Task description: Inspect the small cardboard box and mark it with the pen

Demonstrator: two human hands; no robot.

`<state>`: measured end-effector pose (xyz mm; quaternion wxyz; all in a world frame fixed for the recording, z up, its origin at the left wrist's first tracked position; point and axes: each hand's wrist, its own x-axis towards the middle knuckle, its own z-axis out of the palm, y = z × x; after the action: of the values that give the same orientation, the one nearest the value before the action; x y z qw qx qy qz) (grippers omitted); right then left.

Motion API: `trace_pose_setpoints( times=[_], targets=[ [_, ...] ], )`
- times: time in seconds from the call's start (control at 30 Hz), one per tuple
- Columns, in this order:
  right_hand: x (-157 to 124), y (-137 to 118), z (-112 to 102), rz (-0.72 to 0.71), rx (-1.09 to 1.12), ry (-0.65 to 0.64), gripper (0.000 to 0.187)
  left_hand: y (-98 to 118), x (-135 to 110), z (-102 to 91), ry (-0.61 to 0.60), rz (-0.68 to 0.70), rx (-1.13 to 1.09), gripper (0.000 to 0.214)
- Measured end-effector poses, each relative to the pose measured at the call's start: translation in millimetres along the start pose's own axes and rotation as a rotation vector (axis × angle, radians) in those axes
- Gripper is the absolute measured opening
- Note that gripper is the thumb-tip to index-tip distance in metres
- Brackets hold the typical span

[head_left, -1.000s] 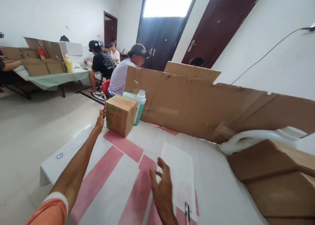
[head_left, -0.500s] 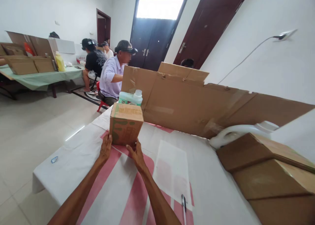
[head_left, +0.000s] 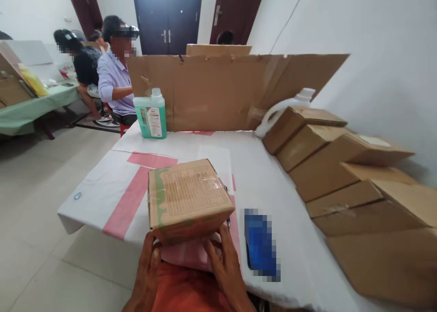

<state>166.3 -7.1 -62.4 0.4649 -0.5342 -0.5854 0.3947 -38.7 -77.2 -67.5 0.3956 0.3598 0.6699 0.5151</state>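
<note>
A small taped cardboard box (head_left: 189,200) with green print rests at the near edge of the table (head_left: 269,175), close to my body. My left hand (head_left: 146,268) grips its near left corner with the thumb up against the box. My right hand (head_left: 223,262) grips its near right side, fingers curled on the lower edge. Beneath the box lies a white sheet of paper (head_left: 215,155), partly covered.
A green liquid jug (head_left: 150,114) stands at the far left of the table, a white jug (head_left: 283,109) at the back. A cardboard screen (head_left: 225,91) lines the far edge; stacked boxes (head_left: 341,175) fill the right. A blurred blue object (head_left: 261,243) lies beside the box. People sit behind.
Both hands took hold of the box and drew it from the far left of the table to the near edge. My view tilted down and turned left.
</note>
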Motion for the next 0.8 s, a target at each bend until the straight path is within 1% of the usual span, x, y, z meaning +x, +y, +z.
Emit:
trace_pose_setpoints(
  times=[0.07,0.13,0.23,0.3,0.4,0.47,0.53,0.63,0.7,0.8],
  targets=[
    [-20.3,-5.0,-3.4,-0.050,-0.061,0.026,0.054,11.7,3.0,-5.5,0.012,-0.003,0.072,0.079],
    [-32.3,-14.7,-4.5,-0.153,-0.123,0.070,0.055,26.6,12.7,-9.2,0.058,0.047,0.127,0.078],
    [-32.5,-38.3,-7.5,-0.358,-0.217,0.114,0.061,41.7,27.5,-12.5,0.065,0.141,0.150,0.065],
    [-25.2,-56.1,-10.0,-0.488,-0.268,0.102,0.064,40.7,36.5,-15.3,0.091,0.171,0.155,0.058],
    [-14.8,-76.7,-8.3,-0.617,-0.299,0.065,0.068,27.7,51.6,-22.1,0.173,0.184,0.187,0.062],
    [-11.3,-84.9,-2.8,-0.645,-0.290,0.035,0.074,19.1,60.9,-25.3,0.160,0.184,0.205,0.067],
    [-9.7,-90.4,3.6,-0.642,-0.275,0.005,0.080,14.7,67.0,-24.7,0.090,0.156,0.196,0.067],
    [-6.6,-96.6,10.5,-0.620,-0.270,-0.030,0.086,15.7,68.8,-17.0,-0.007,0.082,0.150,0.066],
    [-1.9,-98.7,12.0,-0.650,-0.276,-0.042,0.087,19.0,66.7,-11.9,-0.019,0.072,0.135,0.065],
    [10.4,-95.6,10.5,-0.723,-0.286,-0.022,0.088,23.9,63.4,-10.3,-0.011,0.128,0.183,0.061]
  ],
)
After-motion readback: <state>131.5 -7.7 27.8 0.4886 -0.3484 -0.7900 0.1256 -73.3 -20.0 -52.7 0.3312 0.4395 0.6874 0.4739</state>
